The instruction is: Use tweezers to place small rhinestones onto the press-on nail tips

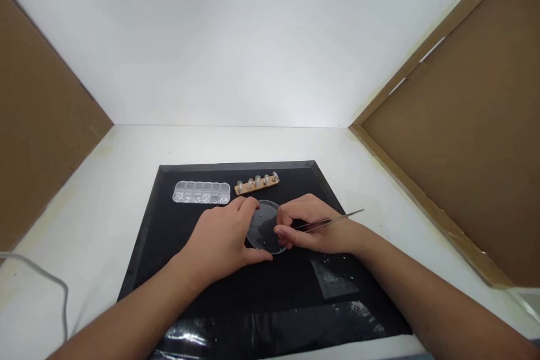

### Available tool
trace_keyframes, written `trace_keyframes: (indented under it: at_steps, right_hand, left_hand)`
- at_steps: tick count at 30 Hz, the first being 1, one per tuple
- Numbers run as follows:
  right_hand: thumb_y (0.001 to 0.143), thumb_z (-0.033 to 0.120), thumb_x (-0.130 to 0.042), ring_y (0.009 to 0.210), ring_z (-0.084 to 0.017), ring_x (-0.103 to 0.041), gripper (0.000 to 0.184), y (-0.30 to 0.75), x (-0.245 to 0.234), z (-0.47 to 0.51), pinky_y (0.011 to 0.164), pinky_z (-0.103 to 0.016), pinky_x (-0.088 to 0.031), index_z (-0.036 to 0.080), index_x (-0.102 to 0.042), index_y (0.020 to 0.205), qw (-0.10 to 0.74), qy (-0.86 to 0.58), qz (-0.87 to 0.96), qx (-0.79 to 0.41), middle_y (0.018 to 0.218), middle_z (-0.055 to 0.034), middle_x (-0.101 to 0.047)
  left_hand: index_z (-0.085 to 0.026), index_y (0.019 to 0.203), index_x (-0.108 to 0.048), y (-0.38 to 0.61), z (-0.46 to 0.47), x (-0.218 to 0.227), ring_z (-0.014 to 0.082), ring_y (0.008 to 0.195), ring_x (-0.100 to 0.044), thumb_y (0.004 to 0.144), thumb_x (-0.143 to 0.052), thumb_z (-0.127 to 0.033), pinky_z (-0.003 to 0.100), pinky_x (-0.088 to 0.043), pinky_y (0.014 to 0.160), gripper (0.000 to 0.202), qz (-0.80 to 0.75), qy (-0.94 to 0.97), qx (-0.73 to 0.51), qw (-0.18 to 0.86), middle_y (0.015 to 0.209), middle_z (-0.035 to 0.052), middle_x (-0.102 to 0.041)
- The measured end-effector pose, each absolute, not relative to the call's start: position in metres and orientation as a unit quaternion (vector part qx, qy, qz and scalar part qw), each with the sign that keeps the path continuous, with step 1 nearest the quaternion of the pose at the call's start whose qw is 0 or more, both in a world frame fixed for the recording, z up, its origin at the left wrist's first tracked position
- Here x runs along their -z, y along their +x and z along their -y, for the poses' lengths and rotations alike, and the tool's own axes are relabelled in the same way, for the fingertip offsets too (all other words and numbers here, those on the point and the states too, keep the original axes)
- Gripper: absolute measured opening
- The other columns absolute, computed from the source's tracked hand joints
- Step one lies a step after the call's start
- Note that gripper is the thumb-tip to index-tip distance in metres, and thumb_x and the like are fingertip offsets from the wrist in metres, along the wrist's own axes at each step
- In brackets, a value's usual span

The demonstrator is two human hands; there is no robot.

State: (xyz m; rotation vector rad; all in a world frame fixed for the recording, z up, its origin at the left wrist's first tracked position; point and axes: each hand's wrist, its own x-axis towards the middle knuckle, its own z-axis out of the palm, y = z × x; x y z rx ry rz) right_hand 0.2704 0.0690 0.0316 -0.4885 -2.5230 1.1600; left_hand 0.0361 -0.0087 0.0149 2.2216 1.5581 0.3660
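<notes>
Gripping the round dish (264,230) by its rim, my left hand (223,230) holds it on the black mat (166,242) near the tan strip (253,188); my right hand (310,215), clamped on the tweezers (331,221), is over the dish's right edge.

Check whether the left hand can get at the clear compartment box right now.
Probably yes: nothing visible stands between the left hand and the clear compartment box on the black mat, though that hand would likely have to leave the clear dish.

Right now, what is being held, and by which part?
The right hand holds tweezers by their forward part, tips hidden; the left hand grasps the clear dish by its rim.
</notes>
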Motion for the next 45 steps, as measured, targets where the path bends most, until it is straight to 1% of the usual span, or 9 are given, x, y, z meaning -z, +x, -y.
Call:
trace_keyframes:
  at_steps: [9,19,23,29,36,39,42,45]
  right_hand:
    - [0.106,0.027,-0.063,0.062,-0.011,-0.072,0.028,0.271,-0.03,-0.07,0.06,-0.019,-0.053,0.018,-0.065,0.079,0.155,-0.176,0.874,-0.426,0.073,-0.0014,-0.074]
    - [0.104,0.026,-0.066,0.061,-0.011,-0.065,0.028,0.271,-0.029,-0.068,0.056,-0.021,-0.043,0.019,-0.061,0.077,0.168,-0.158,0.895,-0.383,0.07,-0.0007,-0.072]
    - [0.104,0.026,-0.065,0.06,-0.011,-0.064,0.029,0.27,-0.03,-0.067,0.055,-0.021,-0.042,0.018,-0.061,0.077,0.17,-0.162,0.895,-0.38,0.07,-0.0008,-0.071]
    - [0.105,0.028,-0.064,0.059,-0.011,-0.064,0.03,0.269,-0.029,-0.067,0.056,-0.021,-0.045,0.018,-0.063,0.077,0.176,-0.171,0.892,-0.381,0.069,-0.0006,-0.071]
    - [0.105,0.026,-0.064,0.06,-0.011,-0.072,0.03,0.271,-0.034,-0.069,0.059,-0.02,-0.053,0.018,-0.063,0.076,0.202,-0.184,0.876,-0.397,0.07,-0.001,-0.073]
    - [0.105,0.026,-0.064,0.059,-0.012,-0.074,0.03,0.274,-0.039,-0.071,0.057,-0.019,-0.055,0.018,-0.061,0.076,0.222,-0.2,0.861,-0.411,0.072,-0.0016,-0.075]
    - [0.105,0.029,-0.065,0.06,-0.012,-0.074,0.031,0.276,-0.042,-0.072,0.057,-0.02,-0.057,0.019,-0.061,0.076,0.242,-0.214,0.848,-0.42,0.073,-0.0025,-0.075]
    - [0.106,0.035,-0.064,0.059,-0.014,-0.074,0.033,0.277,-0.042,-0.072,0.056,-0.023,-0.058,0.019,-0.062,0.078,0.269,-0.249,0.831,-0.418,0.072,-0.0027,-0.074]
  left_hand:
    - [-0.025,0.124,-0.059,0.036,0.008,-0.016,0.0335,0.108,-0.075,0.079,-0.086,-0.063,0.044,-0.062,0.082,0.065,-0.561,0.793,-0.124,0.204,0.135,0.0077,-0.071]
    - [-0.025,0.126,-0.06,0.036,0.008,-0.015,0.0321,0.106,-0.075,0.079,-0.086,-0.063,0.041,-0.06,0.082,0.065,-0.562,0.791,-0.122,0.208,0.132,0.0078,-0.072]
    - [-0.025,0.126,-0.06,0.036,0.008,-0.016,0.0325,0.107,-0.075,0.08,-0.085,-0.063,0.042,-0.06,0.082,0.065,-0.563,0.791,-0.116,0.208,0.133,0.0076,-0.072]
    - [-0.025,0.125,-0.061,0.036,0.008,-0.016,0.0322,0.105,-0.075,0.079,-0.085,-0.064,0.042,-0.061,0.081,0.065,-0.563,0.793,-0.119,0.202,0.131,0.0074,-0.073]
    - [-0.026,0.124,-0.06,0.036,0.008,-0.013,0.0331,0.104,-0.076,0.079,-0.086,-0.063,0.044,-0.061,0.08,0.064,-0.564,0.791,-0.127,0.2,0.13,0.0062,-0.073]
    - [-0.026,0.125,-0.06,0.036,0.008,-0.014,0.033,0.104,-0.076,0.079,-0.086,-0.062,0.043,-0.061,0.08,0.064,-0.562,0.791,-0.129,0.202,0.13,0.0064,-0.073]
    - [-0.027,0.126,-0.06,0.036,0.008,-0.014,0.0331,0.105,-0.076,0.078,-0.086,-0.062,0.044,-0.062,0.081,0.065,-0.561,0.792,-0.128,0.205,0.131,0.0063,-0.073]
    - [-0.026,0.129,-0.059,0.036,0.008,-0.015,0.0334,0.106,-0.075,0.079,-0.086,-0.061,0.045,-0.062,0.083,0.067,-0.561,0.792,-0.128,0.204,0.134,0.0075,-0.072]
